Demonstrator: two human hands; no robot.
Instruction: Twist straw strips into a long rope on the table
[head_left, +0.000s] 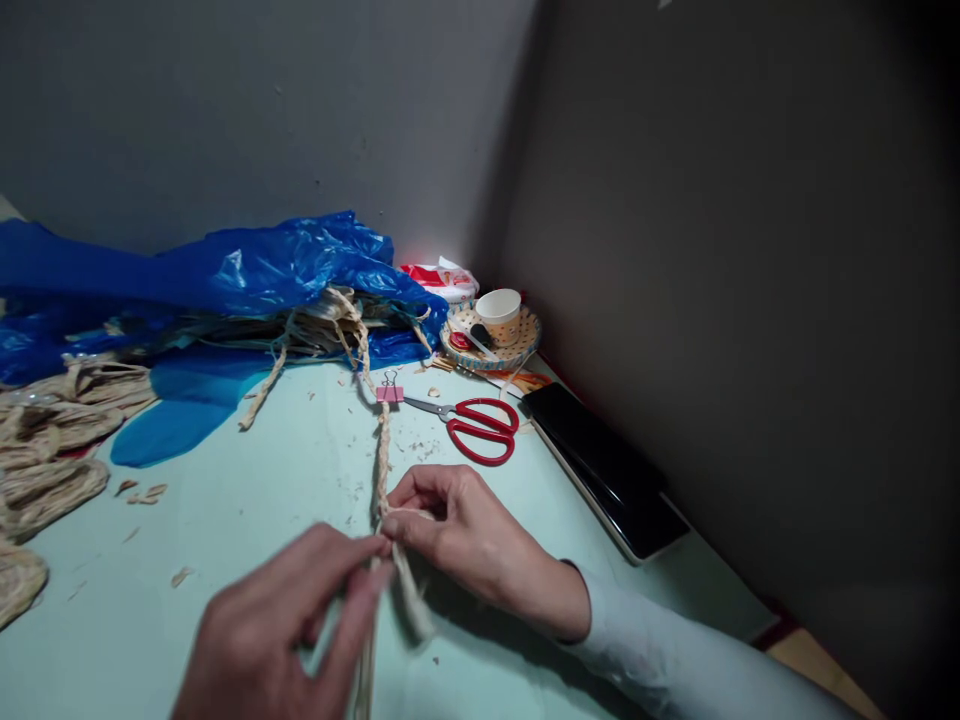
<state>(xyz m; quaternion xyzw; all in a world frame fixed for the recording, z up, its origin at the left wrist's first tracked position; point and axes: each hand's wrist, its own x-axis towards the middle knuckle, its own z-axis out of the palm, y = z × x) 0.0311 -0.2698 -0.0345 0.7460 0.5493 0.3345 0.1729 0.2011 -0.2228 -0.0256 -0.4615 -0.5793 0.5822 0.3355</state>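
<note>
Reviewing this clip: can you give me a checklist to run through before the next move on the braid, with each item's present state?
1. Braid clipped at its far part: ok, the pink binder clip sits across it.
2. Right hand on the braid: ok, thumb and fingers pinch at its near part.
3. Left hand gripping: cannot tell, its fingertips are at the loose strands but blurred.
4. Scissors out of the hands: ok, lying beside the clip.
5. Table free of scraps: not ok, several lie on it.
</note>
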